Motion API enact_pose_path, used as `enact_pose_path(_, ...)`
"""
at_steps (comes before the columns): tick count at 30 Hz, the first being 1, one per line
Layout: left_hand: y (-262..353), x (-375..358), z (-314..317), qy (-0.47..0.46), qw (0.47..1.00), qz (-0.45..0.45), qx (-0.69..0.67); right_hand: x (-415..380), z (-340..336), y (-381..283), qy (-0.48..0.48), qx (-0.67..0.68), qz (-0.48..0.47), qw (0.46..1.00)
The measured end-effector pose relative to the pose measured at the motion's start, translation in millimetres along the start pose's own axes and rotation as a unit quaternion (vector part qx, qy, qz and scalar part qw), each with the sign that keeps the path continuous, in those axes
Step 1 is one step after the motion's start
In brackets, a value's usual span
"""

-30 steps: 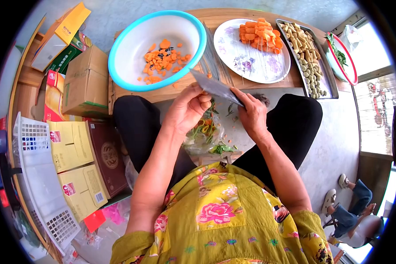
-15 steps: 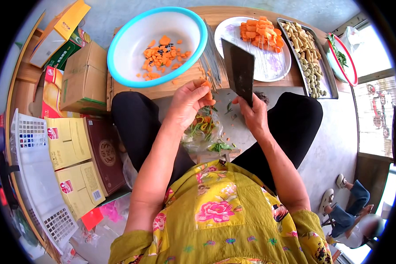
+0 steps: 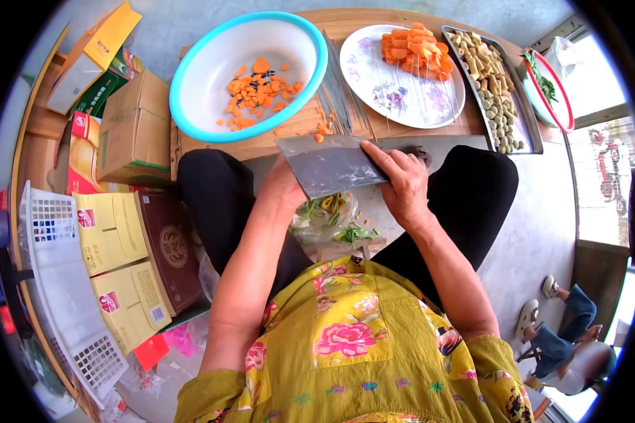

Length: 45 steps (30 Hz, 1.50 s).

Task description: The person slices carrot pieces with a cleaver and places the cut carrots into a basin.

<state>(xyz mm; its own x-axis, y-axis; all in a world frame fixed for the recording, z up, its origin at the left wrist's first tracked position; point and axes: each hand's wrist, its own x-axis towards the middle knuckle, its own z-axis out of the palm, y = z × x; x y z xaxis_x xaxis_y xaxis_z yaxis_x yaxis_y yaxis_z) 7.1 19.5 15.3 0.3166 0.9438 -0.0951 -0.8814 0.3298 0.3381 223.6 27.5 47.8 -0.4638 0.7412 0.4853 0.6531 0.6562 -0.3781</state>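
My right hand [image 3: 404, 185] grips a cleaver [image 3: 331, 166], its broad dark blade lying nearly flat and pointing left. Behind that blade is my left hand [image 3: 282, 185]; its fingers are hidden, so what they hold does not show. Just past the blade, small carrot pieces [image 3: 323, 131] lie at the near edge of the wooden table [image 3: 289, 144]. More carrot pieces [image 3: 261, 92] sit in a white basin with a blue rim [image 3: 178, 92]. Thin metal skewers [image 3: 340, 99] lie beside the basin. Skewered carrot slices [image 3: 418, 51] are piled on a floral plate [image 3: 363, 77].
A metal tray [image 3: 487, 130] of skewered food pieces and a red-rimmed bowl [image 3: 566, 116] stand at the right. Below my hands is a plastic bag of vegetable scraps [image 3: 324, 218]. Cardboard boxes [image 3: 137, 130] are stacked left. Another person [image 3: 561, 338] sits at lower right.
The cleaver has swung from upright to nearly flat, its blade moving left in front of my left hand. Carrot that showed in my left fingers is hidden or on the table edge.
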Motion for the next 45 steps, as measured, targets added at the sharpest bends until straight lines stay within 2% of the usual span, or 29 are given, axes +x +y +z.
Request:
enact_pose_path(4,-1,-3,10,0.060,0.994,0.017,0.086,0,0,0,0.008,-0.004,-0.006,1.000)
enact_pose_path(6,0,-2,8,0.018,1.000,0.001,0.015,0,0,1,0.005,-0.007,-0.006,1.000)
enact_pose_path(10,3,-3,11,0.013,1.000,-0.007,0.009,0,0,0,0.003,-0.011,-0.005,1.000)
enact_pose_path(12,8,-4,12,-0.056,0.997,-0.045,0.001,0,-1,0,0.000,-0.013,-0.007,1.000)
enact_pose_path(13,6,-4,11,-0.055,0.997,-0.045,0.001,0,-1,1,-0.004,-0.015,-0.009,1.000)
enact_pose_path(15,1,-3,9,0.079,0.994,-0.006,0.075,-2,0,4,-0.011,-0.022,-0.002,1.000)
enact_pose_path(16,2,-3,8,0.078,0.994,-0.007,0.075,-4,1,7,-0.017,-0.030,0.005,0.999)
enact_pose_path(17,5,-3,7,0.041,0.997,0.002,0.071,-5,2,10,-0.016,-0.032,0.006,0.999)
enact_pose_path(19,8,0,3,0.000,0.998,0.011,0.067,-10,7,17,-0.035,-0.006,0.068,0.997)
enact_pose_path(21,10,3,1,-0.057,0.994,-0.020,0.088,-15,12,21,-0.032,0.016,0.095,0.995)
enact_pose_path(22,9,2,1,-0.058,0.994,-0.019,0.087,-18,15,23,-0.031,0.040,0.120,0.991)
enact_pose_path(23,9,1,6,-0.028,0.991,-0.002,0.129,-22,19,27,-0.033,0.040,0.117,0.992)
enact_pose_path(25,9,-3,9,0.006,0.985,0.019,0.171,-31,26,32,-0.027,0.181,0.238,0.954)
enact_pose_path(26,10,-3,9,0.013,0.983,0.016,0.181,-26,18,27,-0.062,0.199,0.292,0.933)
enact_pose_path(27,11,-3,10,0.018,0.981,0.012,0.191,-26,19,27,-0.062,0.200,0.292,0.933)
enact_pose_path(29,8,-3,9,0.037,0.981,0.019,0.189,-25,18,30,-0.064,0.294,0.372,0.878)
enact_pose_path(31,11,-2,10,0.055,0.980,0.028,0.187,-31,27,40,-0.042,0.339,0.358,0.869)
enact_pose_path(33,21,-3,11,0.091,0.988,0.014,0.126,-27,23,35,-0.027,0.408,0.427,0.806)
enact_pose_path(35,47,3,11,0.055,0.984,0.059,0.159,-25,20,32,-0.027,0.415,0.419,0.807)
enact_pose_path(37,83,11,21,0.073,0.969,0.093,0.219,-21,17,28,-0.010,0.460,0.435,0.774)
enact_pose_path(40,133,24,34,0.096,0.950,0.139,0.263,-22,17,31,-0.033,0.452,0.436,0.778)
enact_pose_path(45,190,58,-3,0.164,0.904,0.159,0.362,-20,18,29,-0.041,0.428,0.442,0.787)
